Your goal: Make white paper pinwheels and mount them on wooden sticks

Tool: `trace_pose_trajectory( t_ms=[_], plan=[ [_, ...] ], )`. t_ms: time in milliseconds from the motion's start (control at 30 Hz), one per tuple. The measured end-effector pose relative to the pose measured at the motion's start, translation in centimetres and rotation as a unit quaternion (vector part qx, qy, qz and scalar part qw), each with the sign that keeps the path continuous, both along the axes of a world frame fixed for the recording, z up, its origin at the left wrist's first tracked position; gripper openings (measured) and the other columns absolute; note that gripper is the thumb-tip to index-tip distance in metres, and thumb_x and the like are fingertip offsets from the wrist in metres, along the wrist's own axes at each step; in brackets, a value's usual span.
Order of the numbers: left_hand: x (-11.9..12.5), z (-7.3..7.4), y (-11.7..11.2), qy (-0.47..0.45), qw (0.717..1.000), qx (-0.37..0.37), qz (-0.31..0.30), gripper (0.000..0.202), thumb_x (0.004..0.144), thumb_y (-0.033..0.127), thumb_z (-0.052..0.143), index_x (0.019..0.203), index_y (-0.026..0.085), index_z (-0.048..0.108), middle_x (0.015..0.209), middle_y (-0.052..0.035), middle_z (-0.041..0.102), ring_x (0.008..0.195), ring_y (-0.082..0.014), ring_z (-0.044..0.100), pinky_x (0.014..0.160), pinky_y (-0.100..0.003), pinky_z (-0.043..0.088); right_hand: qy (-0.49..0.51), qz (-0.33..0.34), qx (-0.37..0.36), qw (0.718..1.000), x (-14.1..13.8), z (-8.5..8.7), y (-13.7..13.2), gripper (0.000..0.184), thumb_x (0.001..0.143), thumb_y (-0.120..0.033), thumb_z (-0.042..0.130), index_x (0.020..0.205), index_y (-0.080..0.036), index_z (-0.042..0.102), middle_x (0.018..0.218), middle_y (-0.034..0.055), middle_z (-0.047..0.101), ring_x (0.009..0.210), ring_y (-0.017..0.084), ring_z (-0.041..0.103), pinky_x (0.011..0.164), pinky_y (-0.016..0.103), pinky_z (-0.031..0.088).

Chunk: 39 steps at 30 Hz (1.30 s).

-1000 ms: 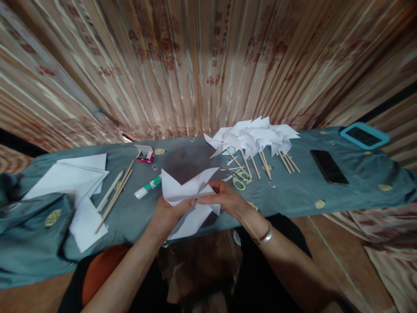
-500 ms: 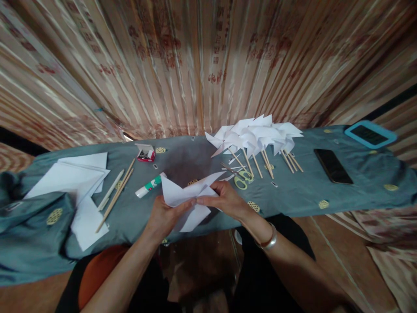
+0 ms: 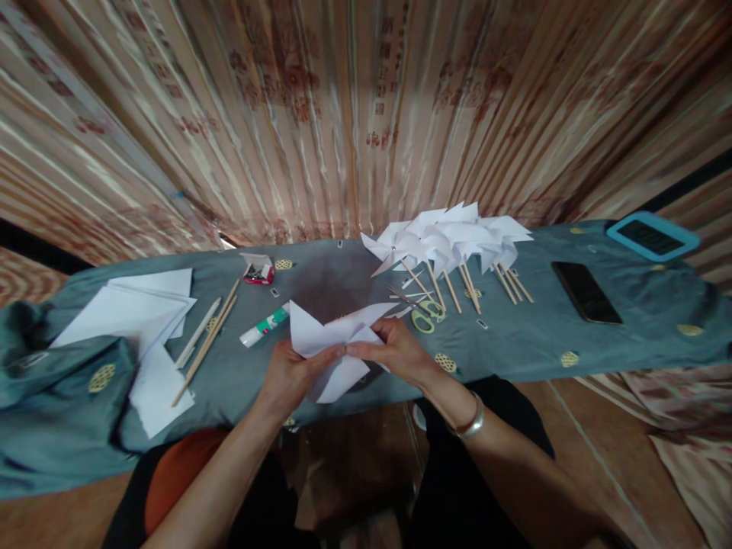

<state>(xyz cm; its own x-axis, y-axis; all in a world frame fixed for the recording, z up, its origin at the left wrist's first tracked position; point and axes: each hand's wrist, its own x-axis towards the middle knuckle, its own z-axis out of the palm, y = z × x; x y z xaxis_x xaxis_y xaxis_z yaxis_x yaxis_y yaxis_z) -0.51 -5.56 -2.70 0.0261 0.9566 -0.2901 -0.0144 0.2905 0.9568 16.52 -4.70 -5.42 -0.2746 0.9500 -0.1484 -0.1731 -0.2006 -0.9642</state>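
Centrally, a white paper pinwheel [image 3: 338,379] sits between both hands, its folded points gathered toward the middle and its blades fanning outward. Left hand [image 3: 290,374]: closed on the paper's left side, thumb laid across the front and pointing at the centre. Right hand [image 3: 403,351]: closed on the right side, thumb likewise at the centre, fingers partly behind the paper. Thumb tips meet or nearly meet; whatever lies beneath them is hidden. Pinwheel held above the near edge of a grey-green cloth [image 3: 515,347]; contact with the cloth cannot be told.

Surroundings, taken from the grip. Just left and slightly beyond: a glue stick [image 3: 264,326] with a green and white label, its far end close to the paper. Farther beyond on that side: a small red box [image 3: 264,276], lid up, small dark items inside. Well left: two wooden sticks [image 3: 204,352] lying close together at a slant, a slim white rod [image 3: 197,334] alongside, then overlapping white sheets [image 3: 129,314].

Just right and beyond: scissors [image 3: 426,316] with yellow-green handles, near some paper strips [image 3: 400,296]. Beyond these, a row of overlapping pinwheels on sticks [image 3: 443,238], sticks pointing back toward the body. Well right: a dark phone [image 3: 586,292], lying flat; farther out, a blue-framed device [image 3: 653,236].
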Motion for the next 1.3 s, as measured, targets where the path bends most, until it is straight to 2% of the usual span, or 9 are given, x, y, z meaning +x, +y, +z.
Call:
trace_pose_trajectory(
  t_ms=[333, 600, 867, 1300],
  plan=[
    [-0.1, -0.4, 0.4, 0.023, 0.999, 0.018, -0.021, 0.019, 0.057, 0.032, 0.081, 0.069, 0.019, 0.074, 0.074, -0.0061, 0.076, 0.07, -0.0239, 0.07, 0.069, -0.032, 0.056, 0.015, -0.007, -0.004, 1.0, 0.1, 0.5, 0.1, 0.023, 0.057, -0.034, 0.083, 0.073, -0.02, 0.074, 0.069, -0.0023, 0.07, 0.063, 0.014, 0.06, 0.065, 0.026, 0.048],
    [-0.1, -0.7, 0.7, 0.034, 0.998, 0.026, -0.035, 0.024, 0.055, 0.035, 0.078, 0.07, 0.017, 0.072, 0.076, -0.0067, 0.076, 0.075, -0.0256, 0.07, 0.071, -0.034, 0.056, -0.014, -0.006, 0.001, 1.0, 0.3, 0.2, 0.2, 0.024, 0.058, -0.034, 0.082, 0.073, -0.017, 0.073, 0.069, -0.0011, 0.07, 0.065, 0.015, 0.062, 0.066, 0.027, 0.049],
    [0.0, -1.0, 0.7, 0.029, 0.999, 0.035, -0.027, 0.019, 0.055, 0.032, 0.079, 0.067, 0.019, 0.072, 0.076, -0.0057, 0.077, 0.074, -0.0261, 0.07, 0.069, -0.034, 0.057, -0.002, -0.004, 0.006, 1.0, 0.3, 0.1, 0.2, 0.023, 0.059, -0.033, 0.081, 0.077, -0.019, 0.074, 0.071, -0.0014, 0.072, 0.066, 0.015, 0.063, 0.068, 0.028, 0.05],
    [0.1, -1.4, 0.9, 0.023, 0.999, 0.033, -0.019, 0.021, 0.054, 0.031, 0.078, 0.067, 0.017, 0.072, 0.075, -0.0075, 0.076, 0.074, -0.026, 0.071, 0.07, -0.035, 0.057, -0.007, -0.033, -0.006, 0.999, 0.2, 0.1, 0.2, 0.019, 0.058, -0.03, 0.08, 0.072, -0.019, 0.074, 0.069, -0.0016, 0.071, 0.061, 0.014, 0.062, 0.063, 0.027, 0.05]
  ],
)
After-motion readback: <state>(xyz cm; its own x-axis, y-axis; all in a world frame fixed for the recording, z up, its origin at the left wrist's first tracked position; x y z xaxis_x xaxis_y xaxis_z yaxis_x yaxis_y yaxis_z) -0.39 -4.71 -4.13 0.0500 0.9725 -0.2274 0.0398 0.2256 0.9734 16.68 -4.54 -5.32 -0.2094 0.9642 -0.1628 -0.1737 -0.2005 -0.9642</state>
